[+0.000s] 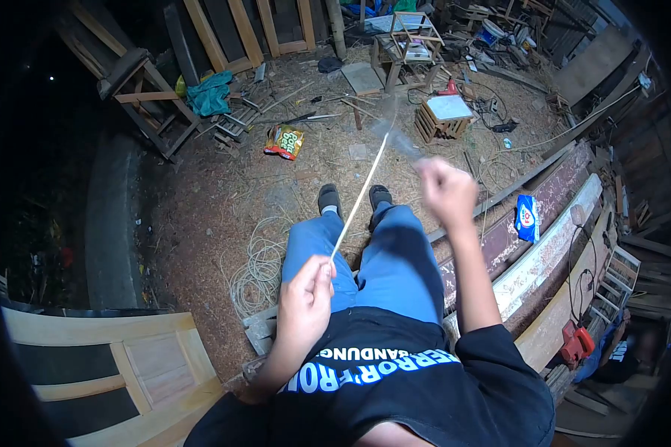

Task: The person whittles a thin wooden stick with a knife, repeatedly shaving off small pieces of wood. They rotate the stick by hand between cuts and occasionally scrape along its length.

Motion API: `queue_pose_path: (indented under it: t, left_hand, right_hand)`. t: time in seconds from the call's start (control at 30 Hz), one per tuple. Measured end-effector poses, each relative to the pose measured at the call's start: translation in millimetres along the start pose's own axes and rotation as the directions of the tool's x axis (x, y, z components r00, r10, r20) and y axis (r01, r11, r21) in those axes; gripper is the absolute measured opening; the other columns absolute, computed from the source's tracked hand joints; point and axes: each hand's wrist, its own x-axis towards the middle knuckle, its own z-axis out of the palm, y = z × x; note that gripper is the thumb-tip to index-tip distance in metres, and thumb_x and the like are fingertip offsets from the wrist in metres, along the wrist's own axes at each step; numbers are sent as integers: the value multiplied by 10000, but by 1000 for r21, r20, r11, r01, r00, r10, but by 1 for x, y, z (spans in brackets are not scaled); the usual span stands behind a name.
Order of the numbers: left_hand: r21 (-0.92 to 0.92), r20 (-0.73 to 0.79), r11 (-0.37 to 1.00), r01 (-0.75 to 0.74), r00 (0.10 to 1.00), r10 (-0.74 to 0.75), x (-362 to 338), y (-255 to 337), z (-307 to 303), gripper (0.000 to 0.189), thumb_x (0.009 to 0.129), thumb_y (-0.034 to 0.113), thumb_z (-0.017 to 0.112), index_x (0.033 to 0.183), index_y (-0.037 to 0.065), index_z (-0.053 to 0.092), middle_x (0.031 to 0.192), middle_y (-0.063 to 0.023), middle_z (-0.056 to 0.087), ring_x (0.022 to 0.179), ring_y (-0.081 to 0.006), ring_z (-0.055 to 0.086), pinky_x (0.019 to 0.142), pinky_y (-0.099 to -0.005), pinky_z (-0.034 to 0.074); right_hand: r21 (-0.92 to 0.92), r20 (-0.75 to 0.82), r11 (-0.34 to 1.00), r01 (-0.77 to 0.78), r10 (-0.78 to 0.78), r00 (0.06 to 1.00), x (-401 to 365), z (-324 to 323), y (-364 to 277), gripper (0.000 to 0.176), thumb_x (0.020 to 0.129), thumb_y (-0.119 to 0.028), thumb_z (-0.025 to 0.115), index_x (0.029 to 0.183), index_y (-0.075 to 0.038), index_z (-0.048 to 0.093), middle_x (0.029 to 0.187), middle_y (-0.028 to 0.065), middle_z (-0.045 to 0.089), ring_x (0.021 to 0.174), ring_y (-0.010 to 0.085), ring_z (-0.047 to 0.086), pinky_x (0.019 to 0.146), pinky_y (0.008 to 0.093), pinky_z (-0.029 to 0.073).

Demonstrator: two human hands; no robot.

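Black T-shirt [425,395] here, short sleeves, blue and white block lettering [373,363] across the chest, blue trousers [395,272] down the legs, 2 dark shoes [329,200] with grey tops, left hand [306,298] and right hand [446,190] bare, forearms uncovered too

Pale cream strip [359,195], blue trousers [395,261], orange-green snack packet [284,141]

Clutter on a sawdust floor [201,201].
A snack packet [284,141] lay well beyond the fingers of the left hand [306,298], a coiled cord [259,272] just to their left, a blue-white packet [527,217] far to their right.
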Motion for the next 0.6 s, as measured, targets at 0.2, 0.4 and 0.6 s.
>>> queue_pose_path:
  t: [0.2, 0.4, 0.6]
  left_hand:
    - [-152, 26, 988, 35, 999, -31, -1, -29, -9, 185, 1138, 137, 491, 1063, 18, 611, 727, 43, 478, 648, -29, 434, 589, -224, 336]
    - [-320, 47, 947, -43, 997, 61, 24, -22, 1, 168, 1127, 114, 509, 1127, -4, 628, 749, 6, 561, 682, -53, 516, 614, -224, 386]
    - [-303, 2, 950, -80, 996, 85, 30, -6, 1, 163, 1108, 76, 548, 1059, -35, 656, 764, 11, 603, 665, -58, 541, 605, -229, 428]
  right_hand:
    - [40, 205, 995, -94, 84, 975, 1, -19, 1, 395, 1019, -342, 689, 738, -74, 618, 559, 151, 527, 475, 311, 538, 492, 404, 416]
    - [146, 474, 976, 162, -213, 854, -30, -17, -72, 431, 937, -371, 746, 666, -95, 556, 567, 114, 578, 518, 315, 627, 501, 439, 466]
    - [179, 473, 939, 292, -343, 812, -25, -20, -87, 429, 899, -339, 769, 670, -91, 504, 558, 98, 525, 505, 319, 587, 481, 423, 434]
